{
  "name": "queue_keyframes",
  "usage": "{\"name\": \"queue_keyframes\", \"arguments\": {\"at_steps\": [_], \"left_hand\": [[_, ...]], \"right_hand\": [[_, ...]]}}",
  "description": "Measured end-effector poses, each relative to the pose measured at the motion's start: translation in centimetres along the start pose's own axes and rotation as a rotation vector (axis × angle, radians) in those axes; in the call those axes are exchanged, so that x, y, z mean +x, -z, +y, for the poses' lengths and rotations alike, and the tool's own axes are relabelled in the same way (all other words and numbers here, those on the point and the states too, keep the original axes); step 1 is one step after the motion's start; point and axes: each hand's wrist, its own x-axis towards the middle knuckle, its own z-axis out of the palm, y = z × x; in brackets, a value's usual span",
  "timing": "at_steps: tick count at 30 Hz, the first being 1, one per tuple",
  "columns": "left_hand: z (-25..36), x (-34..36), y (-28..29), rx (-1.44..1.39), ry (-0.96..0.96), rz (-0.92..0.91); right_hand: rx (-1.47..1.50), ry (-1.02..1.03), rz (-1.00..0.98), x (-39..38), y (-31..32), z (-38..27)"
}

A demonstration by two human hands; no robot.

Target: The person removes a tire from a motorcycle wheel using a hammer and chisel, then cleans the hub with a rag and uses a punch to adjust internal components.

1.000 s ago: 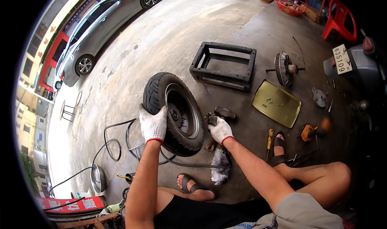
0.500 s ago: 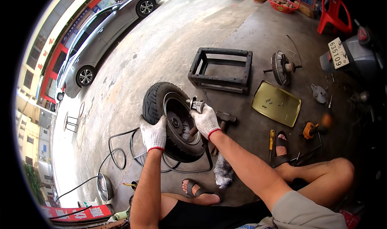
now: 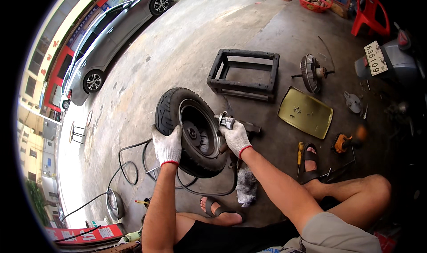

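My gloved left hand (image 3: 167, 144) grips the left side of an upright, slightly leaning tyre (image 3: 167, 110) on a metal rim. At the rim's right, my gloved right hand (image 3: 235, 138) is closed on a silver air tool (image 3: 225, 119) with a black hose (image 3: 209, 193) hanging from it. A hammer (image 3: 251, 129) lies just behind that hand, and a crumpled, stained cloth (image 3: 246, 188) is below it.
A black metal frame (image 3: 243, 57), wheel hub (image 3: 310, 75) and gold tray (image 3: 305, 113) lie ahead. Screwdriver (image 3: 299, 157) and orange drill (image 3: 341, 144) are by my right foot. A scooter (image 3: 391, 57) and red chair (image 3: 371, 12) stand right; a parked car (image 3: 111, 35) upper left.
My right hand has lifted the air tool and hose to the rim, then drawn slightly back to the right. The tyre and my left hand have shifted a little.
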Motion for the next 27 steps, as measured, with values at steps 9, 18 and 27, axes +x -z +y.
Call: {"name": "queue_keyframes", "arguments": {"at_steps": [9,18,27], "left_hand": [[0.8,-0.3,-0.2,0.019,-0.055,-0.020],[-0.6,-0.9,0.7,-0.003,-0.069,-0.031],[-0.2,-1.8,1.0,0.031,-0.149,-0.067]], "right_hand": [[-0.140,-0.116,0.151,-2.8,6.5,7.4],[-0.259,-0.611,0.113,-4.9,10.2,10.5],[-1.460,-0.541,-0.250,-4.1,23.0,13.6]]}}
